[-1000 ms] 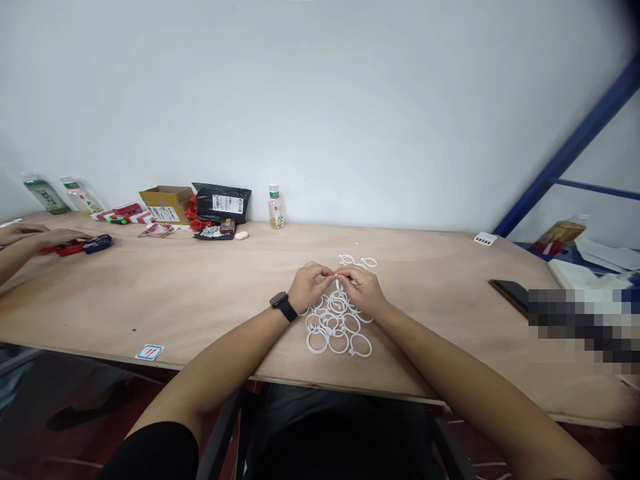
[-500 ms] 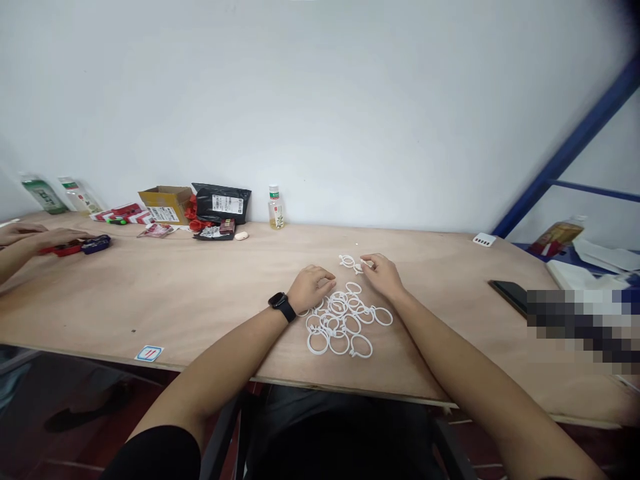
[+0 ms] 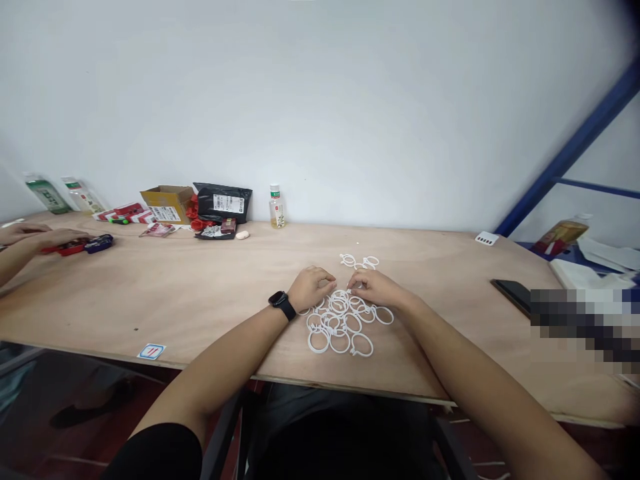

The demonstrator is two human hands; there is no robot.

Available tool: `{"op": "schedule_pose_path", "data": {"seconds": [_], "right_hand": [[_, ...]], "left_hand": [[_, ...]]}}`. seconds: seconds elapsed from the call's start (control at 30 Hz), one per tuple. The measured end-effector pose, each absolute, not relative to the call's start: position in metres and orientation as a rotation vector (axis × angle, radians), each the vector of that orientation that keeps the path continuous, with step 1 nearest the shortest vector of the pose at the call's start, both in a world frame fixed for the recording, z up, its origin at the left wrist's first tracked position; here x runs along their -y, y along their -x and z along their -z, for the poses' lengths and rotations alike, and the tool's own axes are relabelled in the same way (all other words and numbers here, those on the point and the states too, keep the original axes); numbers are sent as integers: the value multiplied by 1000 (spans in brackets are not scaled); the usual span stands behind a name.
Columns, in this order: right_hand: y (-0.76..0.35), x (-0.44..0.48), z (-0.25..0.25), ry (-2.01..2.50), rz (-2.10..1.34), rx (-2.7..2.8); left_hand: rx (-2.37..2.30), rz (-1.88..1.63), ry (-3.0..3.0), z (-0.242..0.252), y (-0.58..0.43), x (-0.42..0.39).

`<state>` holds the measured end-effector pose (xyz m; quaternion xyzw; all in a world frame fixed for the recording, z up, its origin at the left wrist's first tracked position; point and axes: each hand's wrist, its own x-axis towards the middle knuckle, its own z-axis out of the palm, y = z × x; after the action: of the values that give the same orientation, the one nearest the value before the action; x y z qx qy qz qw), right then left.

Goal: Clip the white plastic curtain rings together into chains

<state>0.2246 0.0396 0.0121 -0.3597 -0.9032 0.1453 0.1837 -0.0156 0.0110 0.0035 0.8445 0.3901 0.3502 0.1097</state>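
Note:
A pile of several white plastic rings point(image 3: 342, 325) lies on the wooden table point(image 3: 200, 293) in front of me. My left hand point(image 3: 313, 287), a black watch point(image 3: 281, 304) on its wrist, rests with curled fingers at the pile's upper left edge, and nothing shows in it. My right hand point(image 3: 376, 288) has its fingertips down on the rings at the pile's upper edge; whether it grips one is hidden. A small separate group of white rings point(image 3: 360, 261) lies just beyond both hands.
Another person's hands point(image 3: 35, 239) work on red and blue objects point(image 3: 83, 245) at the far left. At the back stand a cardboard box point(image 3: 167, 202), a black bag point(image 3: 223, 202) and a small bottle point(image 3: 275, 208). A black phone point(image 3: 511, 291) lies to the right.
Both hands held a ring together above the pile. My right hand then reached out to the far group of rings and has come back to the pile; my left hand sank to the table.

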Motion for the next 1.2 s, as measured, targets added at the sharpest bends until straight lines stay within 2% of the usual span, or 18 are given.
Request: {"op": "schedule_pose_path", "data": {"seconds": [0.27, 0.47, 0.7, 0.8, 1.03, 1.2], "right_hand": [[-211, -29, -16, 1043, -443, 2376], [-187, -13, -12, 986, -751, 1982], [-185, -10, -13, 893, -928, 1934], [-185, -10, -16, 904, -827, 1972], [-209, -35, -14, 1137, -196, 2085], [-229, -52, -8, 1325, -111, 2073]], "left_hand": [[-1137, -1009, -2519, -1, 14, -12], [-1036, -1187, -2542, -3, 13, -10], [-999, -1219, -2546, -5, 12, -6], [-1041, -1212, -2492, -5, 10, -8], [-1182, -1000, -2525, -1, 18, -13], [-1194, -854, -2562, -1, 16, -11]]}}
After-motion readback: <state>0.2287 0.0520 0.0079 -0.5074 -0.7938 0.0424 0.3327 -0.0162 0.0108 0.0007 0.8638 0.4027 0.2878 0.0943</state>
